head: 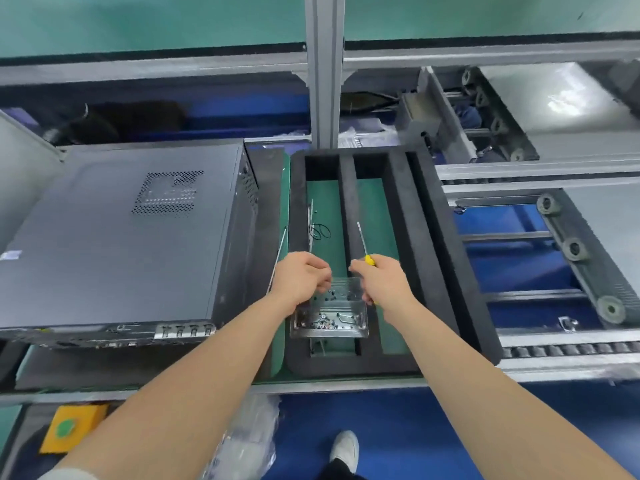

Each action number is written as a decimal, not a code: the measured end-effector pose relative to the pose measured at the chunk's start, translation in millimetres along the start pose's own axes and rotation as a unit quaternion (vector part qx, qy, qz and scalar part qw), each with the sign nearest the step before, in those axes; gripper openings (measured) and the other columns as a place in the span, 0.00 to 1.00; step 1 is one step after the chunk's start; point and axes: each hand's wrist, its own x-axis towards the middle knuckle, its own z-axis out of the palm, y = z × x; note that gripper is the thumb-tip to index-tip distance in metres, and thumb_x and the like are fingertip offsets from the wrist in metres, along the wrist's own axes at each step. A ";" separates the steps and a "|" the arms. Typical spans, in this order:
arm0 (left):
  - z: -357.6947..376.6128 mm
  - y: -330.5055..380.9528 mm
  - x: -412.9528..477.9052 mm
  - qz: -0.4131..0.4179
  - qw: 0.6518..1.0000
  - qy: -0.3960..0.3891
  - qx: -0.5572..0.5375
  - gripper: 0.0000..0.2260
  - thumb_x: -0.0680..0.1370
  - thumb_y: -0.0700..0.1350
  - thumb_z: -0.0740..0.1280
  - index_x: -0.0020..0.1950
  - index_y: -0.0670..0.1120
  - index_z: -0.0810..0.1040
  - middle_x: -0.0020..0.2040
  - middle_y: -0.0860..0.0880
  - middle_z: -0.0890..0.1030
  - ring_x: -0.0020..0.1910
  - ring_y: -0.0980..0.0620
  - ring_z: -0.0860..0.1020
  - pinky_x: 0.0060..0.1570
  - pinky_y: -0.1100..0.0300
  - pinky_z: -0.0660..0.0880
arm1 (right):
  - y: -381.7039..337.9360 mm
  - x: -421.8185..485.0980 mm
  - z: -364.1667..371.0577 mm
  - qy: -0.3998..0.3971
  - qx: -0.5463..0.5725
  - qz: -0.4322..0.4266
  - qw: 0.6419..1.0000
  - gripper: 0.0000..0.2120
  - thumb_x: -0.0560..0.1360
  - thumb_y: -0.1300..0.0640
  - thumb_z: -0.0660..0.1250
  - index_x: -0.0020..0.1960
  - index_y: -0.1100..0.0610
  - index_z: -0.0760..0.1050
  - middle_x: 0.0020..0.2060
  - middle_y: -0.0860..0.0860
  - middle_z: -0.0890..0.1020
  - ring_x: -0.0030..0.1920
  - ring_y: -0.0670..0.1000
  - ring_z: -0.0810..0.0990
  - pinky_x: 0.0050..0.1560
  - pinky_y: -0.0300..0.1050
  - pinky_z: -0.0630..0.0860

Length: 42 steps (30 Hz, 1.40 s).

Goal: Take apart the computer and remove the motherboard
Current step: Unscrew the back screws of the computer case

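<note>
My right hand [381, 282] has its grip round the yellow screwdriver [363, 242]. My left hand [299, 277] curls over the clear screw box [329, 320]; I cannot tell if its grip pinches a screw. The computer [121, 237] lies closed by the left edge of the worktop [278, 355]. I should drop screws well inside the box. The computer's sticker [10, 255] is unreadable.

Your computer [114, 237] lies on its side well left of your grip: a dark grey tower, side panel still on, perforated vent facing up, port-lined end toward you. The yellow-handled screwdriver [369, 260] sits in your right hand [381, 282], its thin shaft pointing away and slightly left.
</note>
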 end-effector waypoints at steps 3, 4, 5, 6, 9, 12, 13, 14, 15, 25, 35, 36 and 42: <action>6.0 2.3 0.3 0.025 0.997 0.004 0.080 0.04 0.77 0.42 0.75 0.49 0.43 0.82 0.35 0.49 0.87 0.32 0.54 0.85 0.35 0.60 0.83 | 0.1 5.9 -0.8 -0.028 -0.004 0.007 1.000 0.12 0.77 0.52 0.69 0.48 0.62 0.80 0.27 0.51 0.76 0.23 0.50 0.74 0.30 0.43 0.72; 7.8 1.6 0.4 0.036 0.994 0.005 0.107 0.06 0.76 0.44 0.76 0.48 0.43 0.81 0.34 0.49 0.86 0.32 0.53 0.85 0.34 0.59 0.83 | 0.1 7.2 -1.6 -0.035 -0.003 0.008 0.999 0.10 0.77 0.53 0.69 0.48 0.60 0.80 0.28 0.51 0.77 0.23 0.50 0.74 0.29 0.43 0.72; 9.5 0.2 0.7 0.049 0.989 0.005 0.136 0.09 0.76 0.46 0.77 0.46 0.44 0.80 0.33 0.49 0.86 0.32 0.52 0.85 0.34 0.57 0.83 | 0.3 8.2 -2.5 -0.041 -0.004 0.008 0.999 0.09 0.77 0.53 0.68 0.48 0.58 0.81 0.29 0.51 0.78 0.24 0.49 0.74 0.29 0.42 0.73; 10.5 -1.5 0.7 0.064 0.984 0.005 0.168 0.11 0.75 0.48 0.78 0.45 0.45 0.78 0.32 0.49 0.85 0.32 0.52 0.85 0.35 0.55 0.83 | 0.7 8.8 -3.6 -0.046 -0.005 0.008 0.999 0.08 0.77 0.53 0.68 0.48 0.57 0.81 0.29 0.51 0.78 0.24 0.49 0.75 0.28 0.42 0.73; 11.8 -5.5 0.9 0.094 0.965 0.004 0.245 0.14 0.72 0.51 0.80 0.41 0.49 0.77 0.31 0.51 0.83 0.32 0.54 0.82 0.38 0.54 0.81 | 2.1 9.1 -7.0 -0.057 -0.011 0.004 0.998 0.07 0.78 0.54 0.68 0.48 0.56 0.82 0.30 0.51 0.79 0.24 0.49 0.75 0.26 0.40 0.72; 10.4 -7.8 1.6 0.090 0.954 -0.008 0.284 0.12 0.70 0.51 0.82 0.41 0.52 0.78 0.36 0.53 0.83 0.36 0.54 0.80 0.41 0.53 0.80 | 3.8 7.8 -9.0 -0.064 -0.015 0.008 0.998 0.07 0.78 0.54 0.68 0.50 0.58 0.81 0.31 0.53 0.80 0.24 0.49 0.75 0.25 0.39 0.71; 9.4 -8.7 1.5 0.089 0.953 -0.007 0.291 0.12 0.70 0.51 0.82 0.41 0.53 0.80 0.37 0.54 0.83 0.37 0.55 0.80 0.41 0.54 0.80 | 4.2 7.1 -9.2 -0.067 -0.018 0.010 0.998 0.07 0.78 0.55 0.68 0.50 0.58 0.81 0.31 0.53 0.80 0.25 0.49 0.75 0.25 0.39 0.72; 8.3 -9.8 1.3 0.090 0.951 -0.003 0.294 0.11 0.70 0.52 0.82 0.42 0.53 0.81 0.38 0.55 0.83 0.38 0.55 0.80 0.40 0.55 0.79 | 4.5 6.4 -9.1 -0.071 -0.022 0.010 0.997 0.07 0.78 0.55 0.68 0.50 0.58 0.81 0.31 0.53 0.80 0.25 0.49 0.75 0.25 0.39 0.72; 7.0 -11.1 1.0 0.094 0.951 0.002 0.296 0.10 0.70 0.52 0.82 0.43 0.53 0.82 0.39 0.56 0.82 0.40 0.56 0.80 0.40 0.57 0.78 | 4.8 5.8 -9.2 -0.073 -0.023 0.010 0.997 0.07 0.79 0.55 0.68 0.50 0.58 0.81 0.31 0.52 0.80 0.25 0.49 0.76 0.25 0.40 0.72; -22.9 -12.2 -27.3 0.171 0.958 0.092 0.212 0.12 0.84 0.39 0.61 0.59 0.50 0.82 0.53 0.51 0.85 0.49 0.54 0.82 0.52 0.57 0.80 | -6.9 -10.0 13.9 -0.102 0.021 0.021 0.994 0.07 0.75 0.54 0.68 0.48 0.56 0.83 0.31 0.51 0.79 0.26 0.50 0.76 0.27 0.41 0.72; -71.2 -70.9 -93.9 0.144 0.968 -0.038 0.202 0.32 0.84 0.34 0.55 0.85 0.55 0.49 0.83 0.49 0.58 0.68 0.45 0.75 0.56 0.69 0.71 | -15.3 -62.4 105.8 -0.072 -0.140 -0.066 0.985 0.15 0.76 0.54 0.72 0.40 0.66 0.77 0.34 0.59 0.81 0.40 0.62 0.82 0.46 0.55 0.82; -78.9 -81.8 -99.9 0.145 0.965 -0.049 0.212 0.34 0.83 0.34 0.54 0.85 0.56 0.49 0.83 0.50 0.59 0.64 0.45 0.77 0.49 0.72 0.70 | -14.1 -68.6 112.4 -0.047 -0.171 -0.075 0.981 0.14 0.75 0.52 0.74 0.44 0.64 0.79 0.39 0.58 0.84 0.45 0.62 0.84 0.50 0.55 0.82; -120.4 -127.8 -128.4 0.171 0.961 -0.061 0.209 0.30 0.80 0.34 0.56 0.80 0.56 0.66 0.58 0.43 0.83 0.42 0.50 0.78 0.37 0.72 0.71 | -4.1 -101.8 152.7 0.045 -0.279 -0.103 0.954 0.13 0.76 0.52 0.75 0.52 0.56 0.74 0.49 0.56 0.82 0.51 0.59 0.81 0.49 0.52 0.79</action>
